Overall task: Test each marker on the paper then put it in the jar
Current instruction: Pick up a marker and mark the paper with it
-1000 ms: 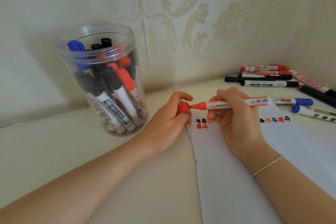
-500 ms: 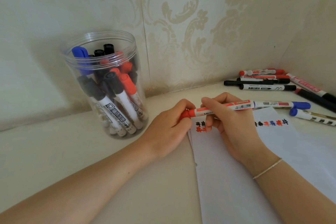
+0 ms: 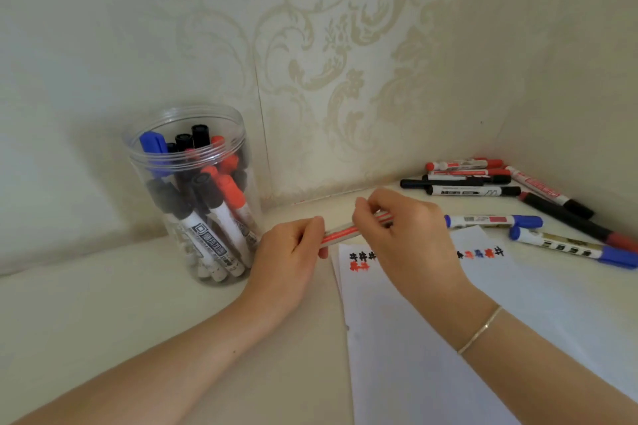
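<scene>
Item: white paper sheet (image 3: 414, 355), lower right, bearing black, red and blue test marks. Above it, I am holding the red-striped white marker (image 3: 340, 232): left hand (image 3: 290, 259) gripping one end, right hand (image 3: 404, 238) pinching the barrel. Cap, apart a second ago, now pressed on; marker is becoming jar-ready. Clear plastic jar (image 3: 186, 162), centre left. Labels unreadable.

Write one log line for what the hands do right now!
left hand: grips red marker cap end | right hand: grips its barrel | over paper | jar: open, marker not in yet
</scene>
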### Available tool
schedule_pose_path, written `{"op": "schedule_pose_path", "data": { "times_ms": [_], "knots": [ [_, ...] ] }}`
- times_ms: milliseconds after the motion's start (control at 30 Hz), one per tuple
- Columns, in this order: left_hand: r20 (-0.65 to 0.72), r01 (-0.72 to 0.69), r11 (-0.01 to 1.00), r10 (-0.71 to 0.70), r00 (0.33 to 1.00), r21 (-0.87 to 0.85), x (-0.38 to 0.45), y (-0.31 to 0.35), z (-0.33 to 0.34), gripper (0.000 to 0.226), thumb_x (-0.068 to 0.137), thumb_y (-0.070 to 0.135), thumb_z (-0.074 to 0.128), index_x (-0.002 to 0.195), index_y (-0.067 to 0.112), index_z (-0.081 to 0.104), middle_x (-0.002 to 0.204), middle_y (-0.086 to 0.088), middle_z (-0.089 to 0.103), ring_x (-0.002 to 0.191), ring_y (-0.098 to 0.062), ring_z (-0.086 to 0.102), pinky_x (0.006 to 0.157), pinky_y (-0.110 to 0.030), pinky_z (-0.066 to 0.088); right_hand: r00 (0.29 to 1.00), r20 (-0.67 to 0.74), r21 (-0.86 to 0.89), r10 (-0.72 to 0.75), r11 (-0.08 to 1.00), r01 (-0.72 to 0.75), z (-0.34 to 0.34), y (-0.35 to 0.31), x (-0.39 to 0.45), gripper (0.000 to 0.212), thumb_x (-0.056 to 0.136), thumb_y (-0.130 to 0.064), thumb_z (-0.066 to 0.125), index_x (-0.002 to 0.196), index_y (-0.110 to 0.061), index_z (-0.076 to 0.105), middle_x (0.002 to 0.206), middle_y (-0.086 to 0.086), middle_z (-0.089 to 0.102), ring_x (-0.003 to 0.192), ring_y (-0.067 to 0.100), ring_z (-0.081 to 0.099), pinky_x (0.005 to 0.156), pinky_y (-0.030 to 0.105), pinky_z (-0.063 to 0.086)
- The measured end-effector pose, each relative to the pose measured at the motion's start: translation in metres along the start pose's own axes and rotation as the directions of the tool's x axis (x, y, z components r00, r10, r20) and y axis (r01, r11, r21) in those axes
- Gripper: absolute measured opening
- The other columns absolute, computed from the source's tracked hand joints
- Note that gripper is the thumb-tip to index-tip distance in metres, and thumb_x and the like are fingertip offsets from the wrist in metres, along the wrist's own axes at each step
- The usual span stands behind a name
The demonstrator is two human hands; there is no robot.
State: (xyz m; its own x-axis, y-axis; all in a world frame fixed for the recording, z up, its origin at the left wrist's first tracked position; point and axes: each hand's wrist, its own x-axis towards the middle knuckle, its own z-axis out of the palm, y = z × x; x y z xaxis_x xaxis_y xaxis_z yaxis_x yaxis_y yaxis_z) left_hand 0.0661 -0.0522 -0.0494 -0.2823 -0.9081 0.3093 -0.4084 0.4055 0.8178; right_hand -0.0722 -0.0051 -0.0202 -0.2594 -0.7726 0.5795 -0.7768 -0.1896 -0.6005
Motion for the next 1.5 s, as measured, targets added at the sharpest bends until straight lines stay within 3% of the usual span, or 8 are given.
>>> {"op": "schedule_pose_path", "data": {
  "times_ms": [167, 533, 800, 933, 1100, 1200, 1333, 1500],
  "knots": [
    [-0.106, -0.031, 1.000, 0.031, 0.994, -0.002, -0.003, 0.030, -0.001, 0.052, 0.098, 0.026, 0.046, 0.047, 0.014, 0.050, 0.035, 0.009, 0.040, 0.037, -0.006, 0.038, 0.044, -0.019, 0.027, 0.986, -0.154, -0.029, -0.069, 0.997, 0.065, -0.017, -0.013, 0.003, 0.048, 0.083, -0.025, 0.049, 0.049, -0.029, 0.015, 0.038, -0.005, 0.013, 0.042, 0.019, 0.019, 0.041, 0.023, 0.018],
    [-0.331, -0.212, 0.953, 0.276, 0.902, 0.218, 0.024, 0.108, -0.069, 0.053, 0.091, 0.040, 0.039, 0.050, 0.009, 0.054, 0.049, -0.005, 0.059, 0.042, -0.021, 0.050, 0.051, -0.036, 0.043, 0.979, -0.122, 0.358, 0.164, 0.927, -0.111, -0.040, -0.078, 0.057, 0.039, 0.080, -0.021, 0.052, 0.051, 0.005, 0.046, 0.053, 0.023, 0.035, 0.048, 0.014, 0.023, 0.047, 0.026, 0.022],
    [-0.464, -0.280, 0.951, 0.307, 0.831, 0.129, 0.057, 0.147, -0.132, 0.012, 0.090, 0.025, 0.062, 0.083, 0.016, 0.057, 0.065, 0.007, 0.057, 0.051, -0.005, 0.055, 0.049, -0.013, 0.042, 0.824, 0.388, 0.774, 0.413, 0.340, -0.534, 0.002, -0.117, 0.077, 0.034, 0.092, -0.019, 0.042, 0.058, -0.012, 0.042, 0.049, -0.001, 0.027, 0.035, 0.010, 0.021, 0.036, 0.023, 0.021],
    [-0.567, -0.385, 0.920, 0.358, 0.742, 0.077, 0.057, 0.132, -0.137, 0.012, 0.095, 0.024, 0.056, 0.096, 0.013, 0.053, 0.071, 0.004, 0.062, 0.067, -0.009, 0.066, 0.058, -0.023, 0.052, 0.902, 0.325, 0.576, 0.282, 0.698, -0.426, 0.021, -0.137, 0.090, 0.043, 0.097, -0.038, 0.034, 0.071, -0.007, 0.047, 0.059, 0.004, 0.045, 0.051, 0.018, 0.041, 0.054, 0.032, 0.037],
    [-0.677, -0.349, 0.862, 0.505, 0.535, 0.367, 0.065, 0.107, -0.163, 0.020, 0.100, 0.028, 0.042, 0.099, 0.011, 0.052, 0.063, 0.001, 0.059, 0.056, -0.014, 0.059, 0.053, -0.027, 0.045, 0.940, 0.237, 0.125, -0.244, 0.967, 0.220, 0.022, -0.142, 0.085, 0.024, 0.096, -0.029, 0.039, 0.088, -0.019, 0.058, 0.081, -0.003, 0.063, 0.068, 0.019, 0.057, 0.064, 0.033, 0.046],
    [-0.549, -0.279, 0.807, 0.566, 0.615, 0.520, 0.074, 0.096, -0.163, 0.031, 0.098, 0.037, 0.034, 0.100, 0.011, 0.051, 0.061, -0.002, 0.060, 0.049, -0.017, 0.057, 0.051, -0.033, 0.045, 0.887, 0.358, -0.183, -0.291, 0.910, 0.372, 0.023, -0.137, 0.084, 0.024, 0.089, -0.033, 0.047, 0.105, -0.023, 0.062, 0.108, -0.006, 0.058, 0.091, 0.017, 0.054, 0.078, 0.028, 0.043],
    [-0.363, -0.199, 0.750, 0.512, 0.779, 0.631, 0.080, 0.087, -0.152, 0.031, 0.100, 0.037, 0.035, 0.100, 0.011, 0.051, 0.063, -0.002, 0.061, 0.051, -0.021, 0.059, 0.054, -0.039, 0.051, 0.810, 0.586, 0.011, 0.023, 0.999, -0.036, 0.022, -0.135, 0.090, 0.034, 0.088, -0.025, 0.047, 0.121, -0.022, 0.052, 0.118, 0.004, 0.042, 0.091, 0.022, 0.058, 0.083, 0.036, 0.051],
    [-0.255, -0.211, 0.756, 0.448, 0.857, 0.620, 0.085, 0.093, -0.134, 0.028, 0.101, 0.034, 0.038, 0.099, 0.010, 0.052, 0.070, -0.004, 0.063, 0.062, -0.023, 0.062, 0.062, -0.040, 0.052, 0.845, 0.532, -0.030, 0.063, 0.998, -0.056, 0.018, -0.125, 0.097, 0.042, 0.084, -0.011, 0.042, 0.124, -0.019, 0.052, 0.122, 0.010, 0.057, 0.083, 0.030, 0.065, 0.075, 0.042, 0.057]
  ]
}}
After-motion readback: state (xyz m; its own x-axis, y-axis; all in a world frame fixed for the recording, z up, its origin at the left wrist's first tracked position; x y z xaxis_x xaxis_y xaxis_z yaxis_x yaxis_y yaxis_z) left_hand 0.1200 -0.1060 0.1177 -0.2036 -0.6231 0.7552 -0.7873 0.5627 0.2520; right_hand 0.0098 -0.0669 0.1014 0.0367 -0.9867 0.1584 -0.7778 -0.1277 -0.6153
